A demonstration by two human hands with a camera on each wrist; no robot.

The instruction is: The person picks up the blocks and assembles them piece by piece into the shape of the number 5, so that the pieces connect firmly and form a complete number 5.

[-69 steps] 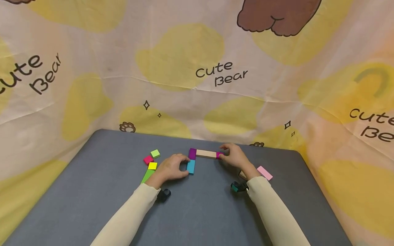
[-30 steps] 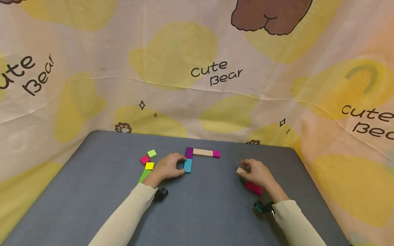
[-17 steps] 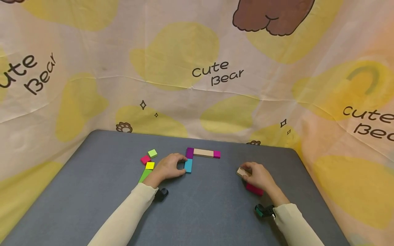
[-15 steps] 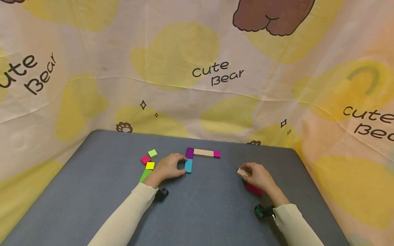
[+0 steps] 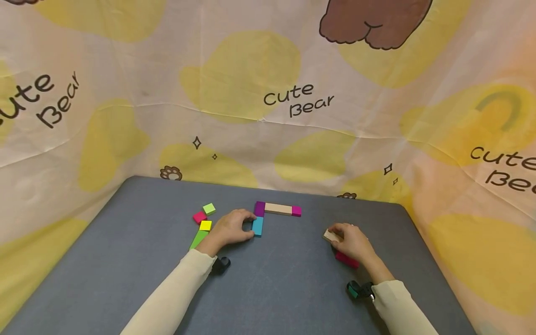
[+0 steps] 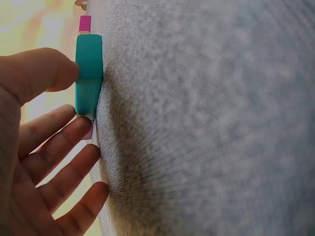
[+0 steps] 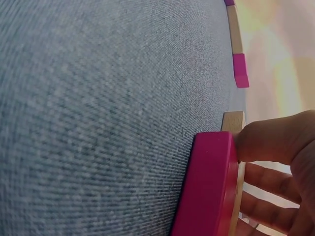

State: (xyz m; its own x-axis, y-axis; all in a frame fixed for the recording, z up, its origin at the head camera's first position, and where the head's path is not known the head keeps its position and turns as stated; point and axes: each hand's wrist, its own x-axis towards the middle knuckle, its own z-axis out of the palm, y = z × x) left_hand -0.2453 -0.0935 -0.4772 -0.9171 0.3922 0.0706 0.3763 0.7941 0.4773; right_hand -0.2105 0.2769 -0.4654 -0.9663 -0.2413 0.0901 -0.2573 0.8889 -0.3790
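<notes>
A smooth slate-grey table (image 5: 268, 288) with rounded far corners fills the lower part of the head view. Behind its far edge and along its sides hangs a creased pale pink cloth (image 5: 234, 74) with yellow blotches, brown bear shapes and "Cute Bear" lettering. Left of the table's middle lie small lime (image 5: 209, 209), red (image 5: 199, 217) and yellow (image 5: 205, 225) blocks, and a green block (image 5: 198, 239) partly hidden by an arm.

Near the middle of the far edge, a purple block (image 5: 259, 209), a long beige block (image 5: 278, 209) and a small magenta block (image 5: 296, 211) form a row. The blue block (image 5: 257, 226), flat and oblong, meets the purple one's near end; the left hand (image 5: 230, 228) pinches it. Toward the right edge, the right hand (image 5: 351, 240) grips a pale wooden block (image 5: 330, 235), unpainted, beside a crimson block (image 5: 346, 260).
</notes>
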